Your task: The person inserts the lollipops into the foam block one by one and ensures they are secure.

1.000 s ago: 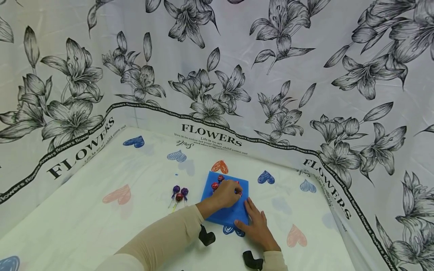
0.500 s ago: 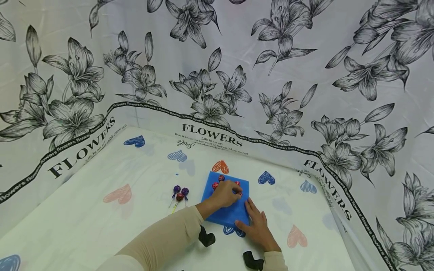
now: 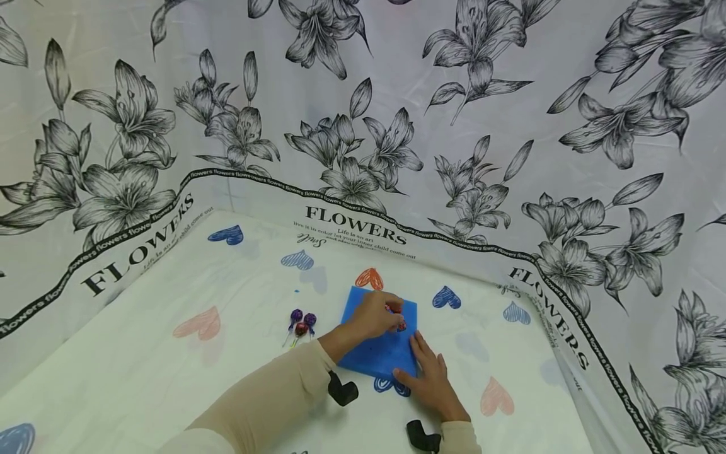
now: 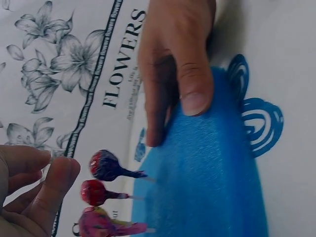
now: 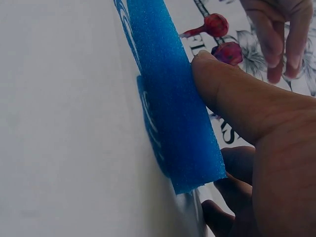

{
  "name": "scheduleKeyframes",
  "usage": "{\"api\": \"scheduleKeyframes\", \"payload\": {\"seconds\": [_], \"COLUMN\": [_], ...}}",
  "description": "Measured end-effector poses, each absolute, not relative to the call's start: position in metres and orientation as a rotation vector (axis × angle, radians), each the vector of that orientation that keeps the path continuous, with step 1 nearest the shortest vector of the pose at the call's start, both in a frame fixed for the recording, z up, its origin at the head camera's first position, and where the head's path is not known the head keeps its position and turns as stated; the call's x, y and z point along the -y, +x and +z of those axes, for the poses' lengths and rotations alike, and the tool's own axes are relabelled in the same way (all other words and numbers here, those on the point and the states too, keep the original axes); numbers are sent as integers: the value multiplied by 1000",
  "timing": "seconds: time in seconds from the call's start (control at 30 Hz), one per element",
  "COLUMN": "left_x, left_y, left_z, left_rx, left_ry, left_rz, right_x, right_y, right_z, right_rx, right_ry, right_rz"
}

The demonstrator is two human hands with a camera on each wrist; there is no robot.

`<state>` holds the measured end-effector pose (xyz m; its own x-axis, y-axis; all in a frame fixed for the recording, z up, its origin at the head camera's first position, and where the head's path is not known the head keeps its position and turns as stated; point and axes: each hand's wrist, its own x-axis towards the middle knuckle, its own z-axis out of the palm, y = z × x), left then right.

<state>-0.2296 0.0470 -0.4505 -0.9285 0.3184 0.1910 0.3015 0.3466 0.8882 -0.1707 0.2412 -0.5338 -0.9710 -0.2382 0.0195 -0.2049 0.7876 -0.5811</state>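
Indoors, heart-print tablecloth (image 3: 170, 366), lily backdrop (image 3: 510, 126), relaxed hands (image 3: 431, 378) on foam block (image 3: 374, 359).

In front of me the walls are covered by a white cloth (image 3: 397, 94) with big black and grey lily flowers printed on it. Along its lower edge runs a black band (image 3: 340, 198) with small white words, and under it I read the word "FLOWERS" (image 3: 355, 224) in large black letters, also at the left and at the right side. The table (image 3: 142, 372) has a white cover with hearts drawn in blue, orange and pale pink. The cloth walls meet the table on three sides. The light is soft and even.
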Motion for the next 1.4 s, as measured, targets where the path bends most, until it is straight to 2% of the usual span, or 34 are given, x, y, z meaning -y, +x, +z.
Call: {"api": "scheduleKeyframes", "payload": {"seconds": [0.67,0.83,1.1,1.4], "left_x": [31,57,95,124], "left_y": [-208,-209,-198,-205], "left_z": [-411,-420,-425,-475], "left_rx": [-2415,-2387,-2378,-2462], "left_ry": [455,457,298,15], "left_rz": [2152,2214,2229,2145], "right_x": [-239,-238,-237,-237], "right_y": [-172,-171,-171,-171], "right_z": [-538,-537,-536,-535], "right_rx": [-2910,-2914,-2920,-2917], "right_ry": [-300,-299,-294,-314], "right_rz": [-914,-907,-900,-895]}}
